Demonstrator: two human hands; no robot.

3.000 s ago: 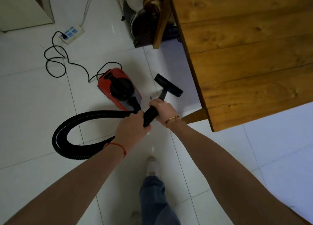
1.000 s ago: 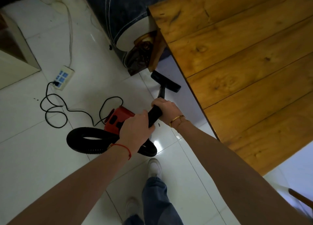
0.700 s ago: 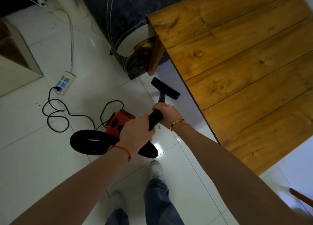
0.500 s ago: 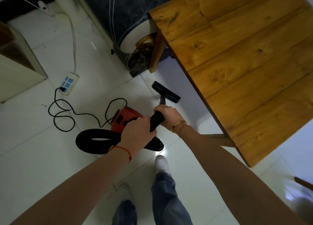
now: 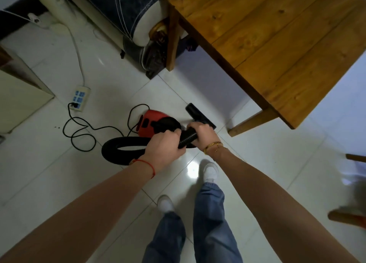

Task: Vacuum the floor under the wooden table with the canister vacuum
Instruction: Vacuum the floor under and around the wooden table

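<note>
A red canister vacuum (image 5: 153, 122) sits on the white tiled floor, its black ribbed hose (image 5: 118, 150) looped to its left. My left hand (image 5: 165, 147) and my right hand (image 5: 202, 134) both grip the hose and wand, the right nearer the nozzle. The black floor nozzle (image 5: 199, 117) lies on the tiles just outside the wooden table (image 5: 277, 39), near its front leg (image 5: 251, 122). The wand is mostly hidden by my right hand.
The vacuum's black cord (image 5: 83, 130) snakes left to a white power strip (image 5: 80, 96). A dark bundle (image 5: 154, 50) leans by the table's far leg (image 5: 172, 39). A pale cabinet (image 5: 19, 96) stands at left. Wooden furniture pieces (image 5: 346, 217) show at right.
The nozzle has been pulled back from beneath the table's edge toward me, and my hands came with it. The view has shifted back, showing the table's near corner and front leg.
</note>
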